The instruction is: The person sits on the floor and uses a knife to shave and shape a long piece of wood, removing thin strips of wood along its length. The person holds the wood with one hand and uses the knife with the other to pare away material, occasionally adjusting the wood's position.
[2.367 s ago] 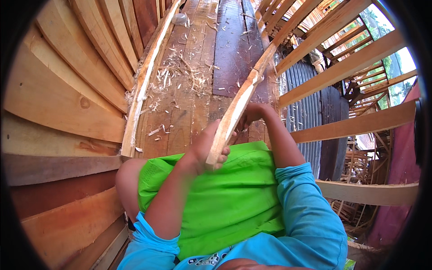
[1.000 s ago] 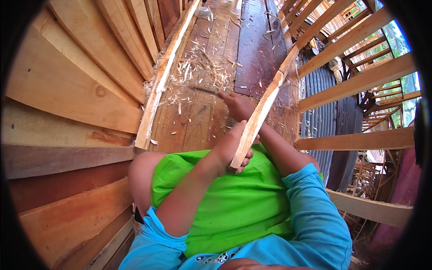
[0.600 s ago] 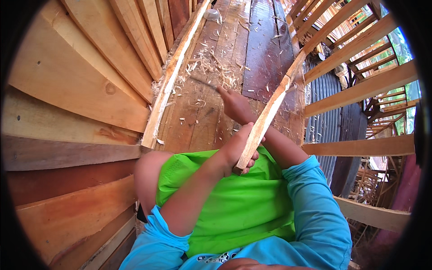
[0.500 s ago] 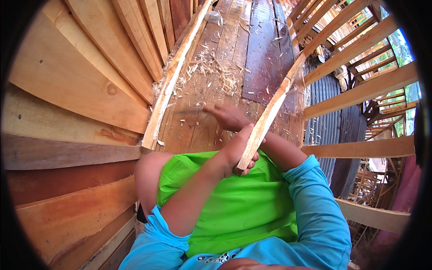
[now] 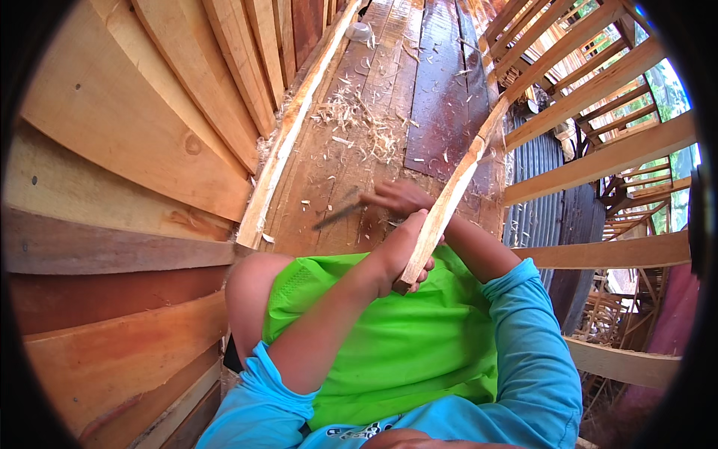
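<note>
My left hand (image 5: pixel 400 251) is closed around the near end of a long pale wooden stick (image 5: pixel 453 193). The stick slants away from my lap to the far right, its surface whittled light near me and browner farther off. Under the stick crosses my right forearm, and my right hand (image 5: pixel 404 197) is beyond the left one, closed on a knife. The knife's dark blade (image 5: pixel 336 215), smeared by motion, points left over the floorboards. Its handle is hidden in my fingers.
Wood shavings (image 5: pixel 366 123) lie scattered over the plank floor (image 5: pixel 329 176). A second pale stick (image 5: pixel 280 146) runs along the left plank wall (image 5: pixel 142 135). A small whitish round object (image 5: pixel 359 31) sits at the far end. Wooden railing slats (image 5: pixel 598 165) line the right side.
My right hand and the knife have shifted slightly right, and the blurred blade now shows more clearly. The left hand still grips the stick, which has shifted a little to the right in view.
</note>
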